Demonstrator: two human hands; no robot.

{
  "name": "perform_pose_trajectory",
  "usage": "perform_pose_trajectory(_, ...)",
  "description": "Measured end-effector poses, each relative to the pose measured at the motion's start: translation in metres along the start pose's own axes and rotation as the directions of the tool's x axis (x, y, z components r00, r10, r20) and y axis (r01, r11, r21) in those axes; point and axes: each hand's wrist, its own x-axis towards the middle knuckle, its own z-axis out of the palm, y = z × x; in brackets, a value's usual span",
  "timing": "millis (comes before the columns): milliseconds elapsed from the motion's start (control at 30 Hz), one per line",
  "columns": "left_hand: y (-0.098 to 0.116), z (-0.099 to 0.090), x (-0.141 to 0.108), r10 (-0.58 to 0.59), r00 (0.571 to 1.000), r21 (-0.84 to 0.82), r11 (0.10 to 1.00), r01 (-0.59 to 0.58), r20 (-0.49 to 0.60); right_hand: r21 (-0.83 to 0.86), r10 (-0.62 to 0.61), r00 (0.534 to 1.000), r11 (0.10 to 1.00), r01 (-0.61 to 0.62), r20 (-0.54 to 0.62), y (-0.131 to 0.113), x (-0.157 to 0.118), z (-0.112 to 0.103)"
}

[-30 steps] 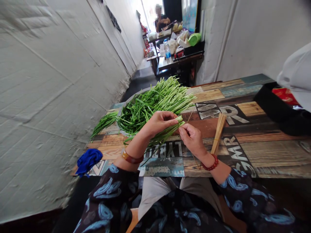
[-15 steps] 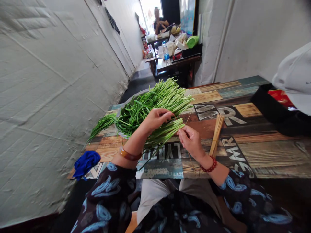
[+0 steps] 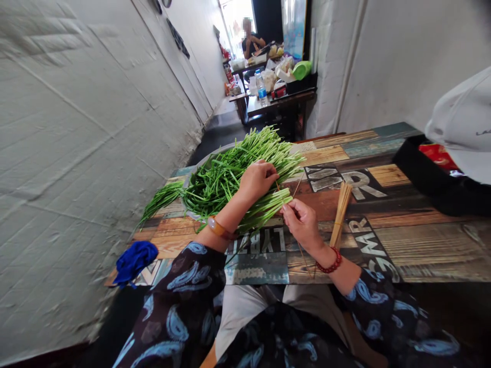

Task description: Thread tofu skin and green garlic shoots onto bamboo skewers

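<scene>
A small bunch of green stems (image 3: 268, 207) lies on the patchwork wooden table, its pale cut ends pointing right. My left hand (image 3: 261, 179) is above it, fingers pinched on a thin brown strand. At the cut ends, my right hand (image 3: 301, 220) is closed with thumb and forefinger together on the strand's lower part, beside the stems. Behind them, a large heap of green stems (image 3: 238, 168) fills a grey basin (image 3: 209, 153). To the right lies a tied bundle of thin tan strands (image 3: 341, 212). Loose strands lie near my right hand.
A blue cloth (image 3: 136, 260) lies at the table's left front corner. More greens (image 3: 159, 202) hang left of the basin. At the right are a black box (image 3: 414, 168) and a white cap (image 3: 460, 122). A person (image 3: 251, 43) sits beyond a farther table holding a bottle (image 3: 261, 91).
My left hand has moved slightly up and to the right, with its forearm shifted right over the stems. My right hand has barely moved.
</scene>
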Motion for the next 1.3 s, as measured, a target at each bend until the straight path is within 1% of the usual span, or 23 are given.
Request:
perform_pose_trajectory(100,0.0,0.001,0.001,0.028,1.0,-0.016,0.999,-0.028,-0.004,-0.018,-0.002,1.0,1.0,0.002,-0.001,-0.003,0.001,-0.001)
perform_pose_trajectory(167,-0.002,0.0,0.0,0.035,0.999,-0.046,0.998,-0.036,-0.027,-0.024,-0.004,1.0,1.0,0.004,0.003,-0.004,0.001,-0.001)
perform_pose_trajectory(267,-0.006,-0.005,-0.002,-0.017,0.999,-0.17,0.985,0.009,-0.047,-0.025,-0.012,1.0,1.0,0.012,0.002,-0.003,0.001,-0.001)
perform_pose_trajectory(367,-0.011,-0.013,-0.008,-0.059,0.998,-0.349,0.935,0.059,0.013,-0.016,-0.017,1.0,1.0,0.016,-0.008,-0.001,0.001,-0.001)
perform_pose_trajectory(433,-0.013,-0.02,-0.016,-0.066,0.994,-0.408,0.908,0.094,0.082,-0.008,-0.016,1.0,1.0,0.016,-0.012,0.0,0.001,0.0)
perform_pose_trajectory(500,-0.011,-0.026,-0.024,-0.084,0.988,-0.426,0.895,0.133,0.13,-0.006,-0.015,1.0,1.0,0.015,-0.015,0.001,0.001,0.0)
perform_pose_trajectory(533,-0.009,-0.028,-0.028,-0.094,0.986,-0.438,0.887,0.145,0.136,-0.005,-0.016,1.0,1.0,0.016,-0.017,0.001,0.001,0.0)
perform_pose_trajectory(633,-0.004,-0.029,-0.036,-0.117,0.986,-0.489,0.857,0.162,0.122,-0.007,-0.015,1.0,1.0,0.015,-0.025,0.0,0.002,0.0)
perform_pose_trajectory(733,0.0,-0.027,-0.039,-0.138,0.98,-0.479,0.857,0.191,0.144,-0.017,-0.015,1.0,1.0,0.014,-0.026,-0.001,0.002,-0.001)
perform_pose_trajectory(833,0.002,-0.026,-0.039,-0.12,0.986,-0.466,0.87,0.159,0.111,-0.028,-0.027,0.999,0.999,0.026,-0.02,-0.003,0.003,-0.002)
perform_pose_trajectory(900,0.003,-0.025,-0.04,-0.107,0.988,-0.522,0.84,0.151,0.113,-0.034,-0.033,0.999,0.999,0.033,-0.016,-0.003,0.003,-0.002)
perform_pose_trajectory(1000,0.005,-0.024,-0.042,-0.124,0.975,-0.626,0.75,0.213,0.183,-0.038,-0.028,1.0,0.999,0.028,-0.006,-0.002,0.003,-0.002)
perform_pose_trajectory(1033,0.005,-0.024,-0.042,-0.138,0.972,-0.642,0.731,0.229,0.19,-0.039,-0.024,1.0,0.999,0.024,-0.003,-0.002,0.003,-0.002)
perform_pose_trajectory(1167,0.008,-0.022,-0.043,-0.203,0.966,-0.642,0.722,0.257,0.158,-0.041,-0.025,1.0,0.999,0.025,0.01,-0.001,0.003,-0.002)
perform_pose_trajectory(1300,0.011,-0.022,-0.041,-0.219,0.959,-0.661,0.695,0.284,0.181,-0.044,-0.036,0.999,0.998,0.037,0.023,-0.003,0.003,-0.002)
